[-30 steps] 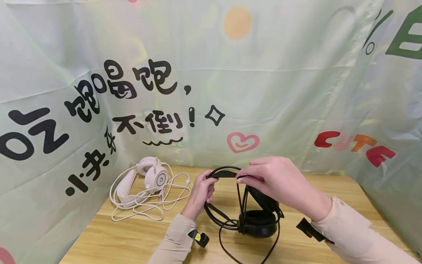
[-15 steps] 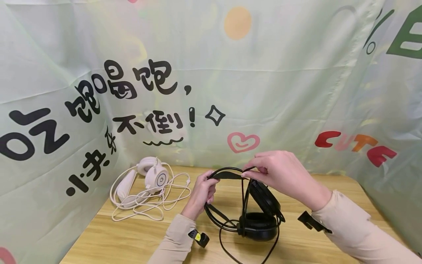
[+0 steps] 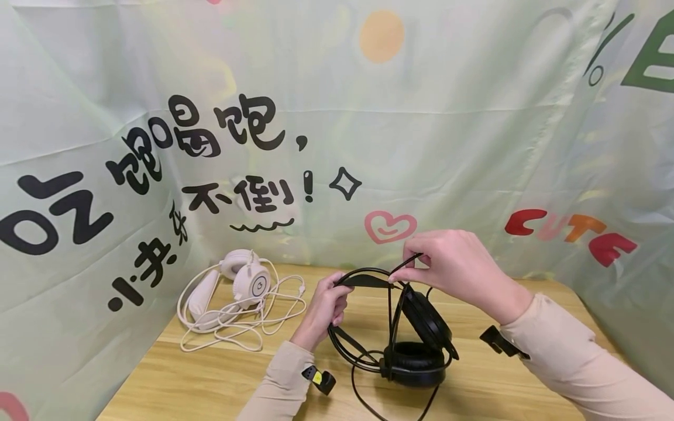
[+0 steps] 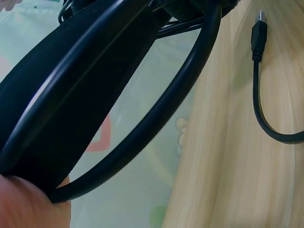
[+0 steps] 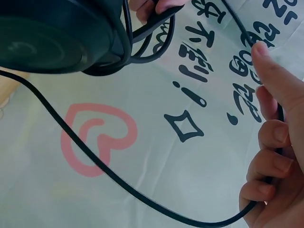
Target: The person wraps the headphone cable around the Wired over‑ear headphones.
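Note:
Black over-ear headphones (image 3: 429,321) are held up by their headband over the table, in the middle of the head view. My left hand (image 3: 322,307) grips the headband at its left side, fingers wrapped round the bands. The right hand (image 3: 447,266) pinches the headphones' black cable (image 5: 156,207) above the ear cups, thumb against fingers. In the right wrist view that cable runs through the curled fingers and loops down toward an ear cup (image 5: 52,38). A cable loop hangs below the cups. The left wrist view shows a USB plug (image 4: 259,35) lying on the wood.
White headphones (image 3: 251,286) with a tangled white cable (image 3: 223,339) lie at the back left of the wooden table (image 3: 174,386). A printed cloth (image 3: 453,158) stands behind and along both sides of the table.
My right hand has moved up and slightly right, drawing the cable with it. The ear cups have shifted slightly. The left hand keeps its grip on the headband.

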Available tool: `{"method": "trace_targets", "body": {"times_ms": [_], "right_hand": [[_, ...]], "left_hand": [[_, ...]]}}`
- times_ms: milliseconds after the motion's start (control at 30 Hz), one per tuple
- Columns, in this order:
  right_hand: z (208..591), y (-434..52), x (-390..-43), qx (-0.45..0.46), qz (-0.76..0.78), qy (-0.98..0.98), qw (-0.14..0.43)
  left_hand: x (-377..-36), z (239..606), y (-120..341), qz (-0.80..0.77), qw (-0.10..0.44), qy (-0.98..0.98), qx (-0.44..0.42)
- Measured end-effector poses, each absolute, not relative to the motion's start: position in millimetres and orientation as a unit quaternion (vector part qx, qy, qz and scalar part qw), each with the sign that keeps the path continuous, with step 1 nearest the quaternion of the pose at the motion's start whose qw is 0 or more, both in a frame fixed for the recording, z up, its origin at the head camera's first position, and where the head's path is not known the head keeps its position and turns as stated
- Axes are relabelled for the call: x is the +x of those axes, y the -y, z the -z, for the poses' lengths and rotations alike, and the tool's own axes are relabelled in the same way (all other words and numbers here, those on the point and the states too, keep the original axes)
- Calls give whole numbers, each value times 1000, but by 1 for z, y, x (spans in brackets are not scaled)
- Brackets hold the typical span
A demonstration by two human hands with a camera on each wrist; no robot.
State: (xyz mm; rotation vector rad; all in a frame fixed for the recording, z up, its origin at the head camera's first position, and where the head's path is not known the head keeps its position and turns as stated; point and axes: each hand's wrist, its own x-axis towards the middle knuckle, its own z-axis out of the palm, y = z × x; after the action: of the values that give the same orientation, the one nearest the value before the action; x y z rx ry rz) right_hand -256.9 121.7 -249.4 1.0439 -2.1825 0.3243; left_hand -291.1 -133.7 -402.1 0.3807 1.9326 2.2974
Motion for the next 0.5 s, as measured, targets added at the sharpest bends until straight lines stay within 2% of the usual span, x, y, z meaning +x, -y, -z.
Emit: {"method": "trace_targets", "body": {"times_ms": [233, 500], "right_hand": [[246, -126, -257, 375, -116, 859, 329], [244, -130, -260, 385, -120, 855, 326]], "left_hand": [[-292, 402, 133, -750, 67, -643, 137], [-291, 400, 132, -749, 75, -643, 144]]}}
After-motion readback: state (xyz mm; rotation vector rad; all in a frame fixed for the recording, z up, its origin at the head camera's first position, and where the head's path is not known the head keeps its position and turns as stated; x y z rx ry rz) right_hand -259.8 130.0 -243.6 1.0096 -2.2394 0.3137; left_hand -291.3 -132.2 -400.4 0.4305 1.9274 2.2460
